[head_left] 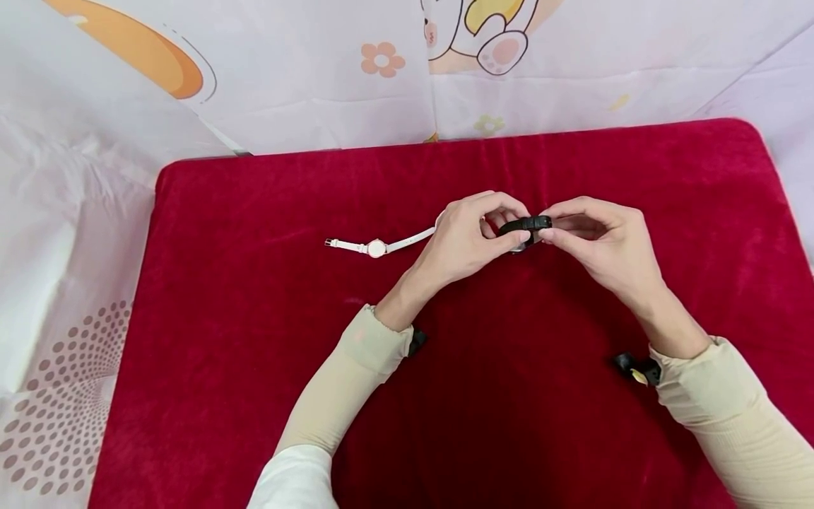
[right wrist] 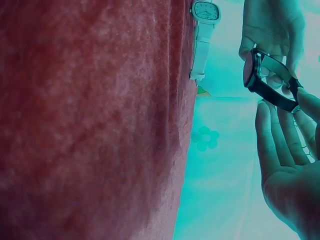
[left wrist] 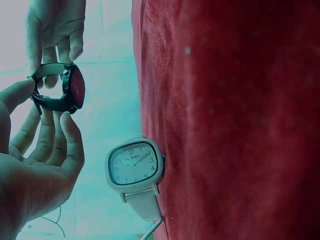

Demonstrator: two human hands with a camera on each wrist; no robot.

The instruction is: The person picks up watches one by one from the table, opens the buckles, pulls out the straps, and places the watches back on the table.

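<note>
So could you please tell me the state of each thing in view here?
black watch: held off the cloth by both hands, strap looped.
white watch: lying flat, strap unfastened, untouched.
left hand: pinching the black watch.
right hand: pinching the black watch.
red cloth: spread flat.

A white watch [head_left: 376,247] lies flat on the red cushion [head_left: 267,297], strap stretched out, its pale square face [left wrist: 134,164] showing dark numerals; the cushion rests on a pale printed sheet [head_left: 83,212]; the sheet bears an orange shape [head_left: 136,49], a small flower [head_left: 382,59], a cartoon figure [head_left: 486,32] and brown dots [head_left: 54,413].
</note>
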